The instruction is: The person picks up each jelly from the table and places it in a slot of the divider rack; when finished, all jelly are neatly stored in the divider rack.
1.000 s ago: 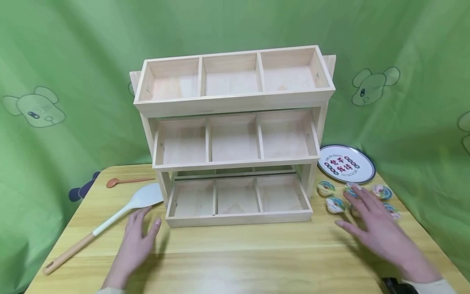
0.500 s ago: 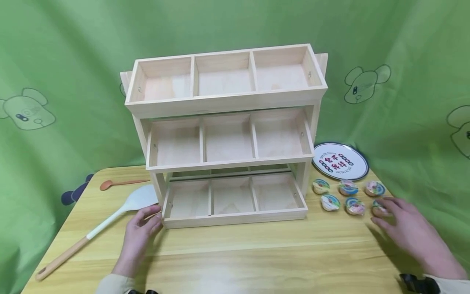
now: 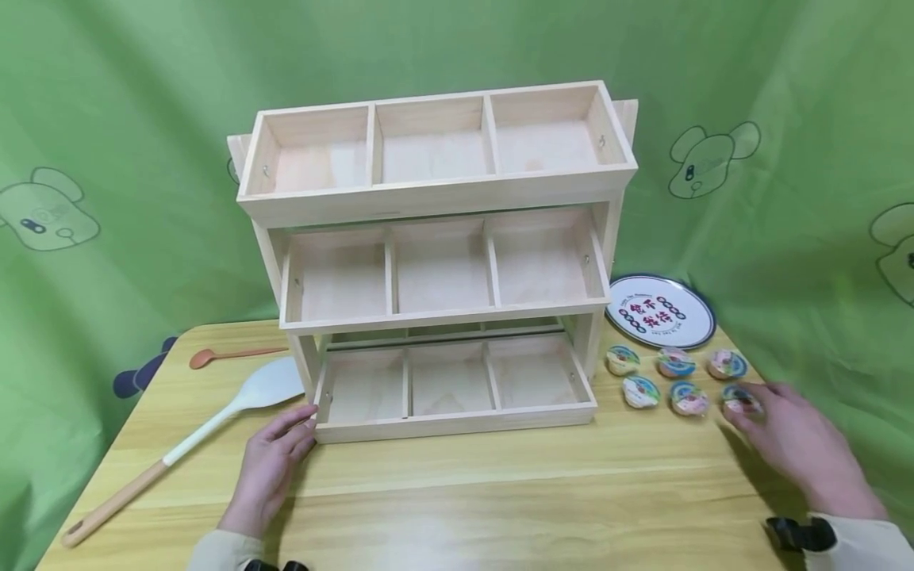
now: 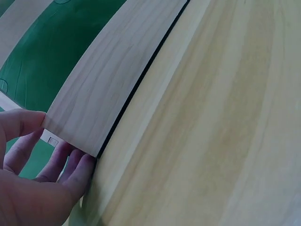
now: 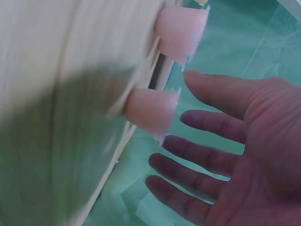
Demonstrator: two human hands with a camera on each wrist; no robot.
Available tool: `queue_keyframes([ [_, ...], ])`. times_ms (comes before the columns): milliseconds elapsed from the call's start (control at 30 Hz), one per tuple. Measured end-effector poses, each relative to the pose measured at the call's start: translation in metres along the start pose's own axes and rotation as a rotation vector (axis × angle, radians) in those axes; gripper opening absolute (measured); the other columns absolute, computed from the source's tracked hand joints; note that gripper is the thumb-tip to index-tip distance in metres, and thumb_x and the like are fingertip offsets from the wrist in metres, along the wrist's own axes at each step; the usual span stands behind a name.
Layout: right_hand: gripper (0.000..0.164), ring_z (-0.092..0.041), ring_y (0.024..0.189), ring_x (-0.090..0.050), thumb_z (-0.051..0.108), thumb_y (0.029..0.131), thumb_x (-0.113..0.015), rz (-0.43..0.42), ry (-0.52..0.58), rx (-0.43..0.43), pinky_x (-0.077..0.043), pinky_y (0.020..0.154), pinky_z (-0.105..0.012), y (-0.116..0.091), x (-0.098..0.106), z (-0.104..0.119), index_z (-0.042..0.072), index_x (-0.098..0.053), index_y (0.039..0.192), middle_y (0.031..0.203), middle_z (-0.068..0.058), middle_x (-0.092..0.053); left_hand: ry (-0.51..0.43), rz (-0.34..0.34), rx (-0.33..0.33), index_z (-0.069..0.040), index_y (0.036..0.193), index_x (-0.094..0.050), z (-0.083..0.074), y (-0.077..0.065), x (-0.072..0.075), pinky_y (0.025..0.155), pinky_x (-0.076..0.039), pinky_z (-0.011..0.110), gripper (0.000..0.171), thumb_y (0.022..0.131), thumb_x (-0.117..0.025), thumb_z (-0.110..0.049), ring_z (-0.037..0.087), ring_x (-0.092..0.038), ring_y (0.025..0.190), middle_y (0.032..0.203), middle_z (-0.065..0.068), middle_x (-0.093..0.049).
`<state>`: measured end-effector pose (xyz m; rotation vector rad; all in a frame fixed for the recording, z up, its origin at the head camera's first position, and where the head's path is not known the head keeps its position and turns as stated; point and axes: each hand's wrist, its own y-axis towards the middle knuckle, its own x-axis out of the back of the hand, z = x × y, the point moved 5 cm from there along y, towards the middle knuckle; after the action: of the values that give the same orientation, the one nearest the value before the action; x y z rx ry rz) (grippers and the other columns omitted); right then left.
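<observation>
A three-tier pale wooden rack (image 3: 435, 186) stands at the middle in the head view, each tier split into three compartments. My left hand (image 3: 271, 468) touches the left end of its bottom box (image 3: 457, 427) with the fingertips, and the box's front board (image 4: 103, 80) fills the upper left wrist view. Several small jelly cups with printed lids stand in two rows right of the rack. My right hand (image 3: 803, 444) is at the front-right jelly cup (image 3: 739, 399). In the right wrist view, its fingers are spread just off that cup (image 5: 149, 112), with a gap between.
A round white plate (image 3: 660, 312) with red lettering lies behind the cups. Left of the rack are a white spatula (image 3: 267, 385) with a wooden handle and a small reddish-brown spoon (image 3: 203, 358). A green curtain (image 3: 428, 40) hangs directly behind the table.
My left hand has come from above the table to the bottom box's left end. The right hand has moved right, from over the cups to the front-right one. The head view has shifted slightly.
</observation>
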<state>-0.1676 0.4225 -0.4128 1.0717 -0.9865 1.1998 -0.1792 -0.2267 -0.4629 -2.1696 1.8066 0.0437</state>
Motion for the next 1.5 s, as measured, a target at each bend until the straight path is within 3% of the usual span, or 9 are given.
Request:
queue_keyframes([
  [500,0.053,-0.057,0.09,-0.051,0.023,0.091,-0.068,0.049,0.025,-0.009,-0.044,0.069,-0.071,0.011,-0.006,-0.007,-0.011,-0.048,0.126,0.105,-0.037,-0.051,-0.03,0.025,-0.015,-0.008,0.109,-0.073,0.003,0.001,0.004,0.1,-0.049,0.033,0.024,0.091,-0.064,0.004,0.02,-0.06,0.114,0.119,0.001,-0.061],
  [833,0.054,-0.058,0.091,-0.051,0.02,0.088,-0.071,0.051,0.044,0.021,-0.043,0.069,-0.072,0.007,0.008,0.01,-0.009,-0.049,0.128,0.107,-0.036,-0.05,-0.019,0.029,-0.027,-0.006,0.111,-0.072,0.003,0.004,0.006,0.099,-0.05,0.033,0.024,0.09,-0.064,0.004,0.019,-0.061,0.112,0.115,-0.001,-0.063],
  [1233,0.053,-0.055,0.093,-0.055,0.008,0.082,-0.074,-0.013,0.068,0.2,-0.044,0.073,-0.074,0.005,0.028,0.061,-0.006,-0.053,0.129,0.115,-0.031,-0.052,-0.002,0.036,-0.011,-0.005,0.112,-0.071,0.004,0.004,0.008,0.1,-0.05,0.033,0.025,0.09,-0.065,0.003,0.02,-0.06,0.113,0.117,0.002,-0.061],
  [1500,0.051,-0.038,0.087,-0.06,0.004,0.075,-0.079,-0.092,0.015,0.383,-0.052,0.069,-0.064,0.005,0.038,0.102,-0.002,-0.059,0.121,0.108,-0.019,-0.058,-0.011,0.037,-0.014,-0.003,0.112,-0.07,0.003,0.006,0.007,0.099,-0.05,0.033,0.024,0.09,-0.065,0.004,0.021,-0.061,0.112,0.116,0.003,-0.061],
])
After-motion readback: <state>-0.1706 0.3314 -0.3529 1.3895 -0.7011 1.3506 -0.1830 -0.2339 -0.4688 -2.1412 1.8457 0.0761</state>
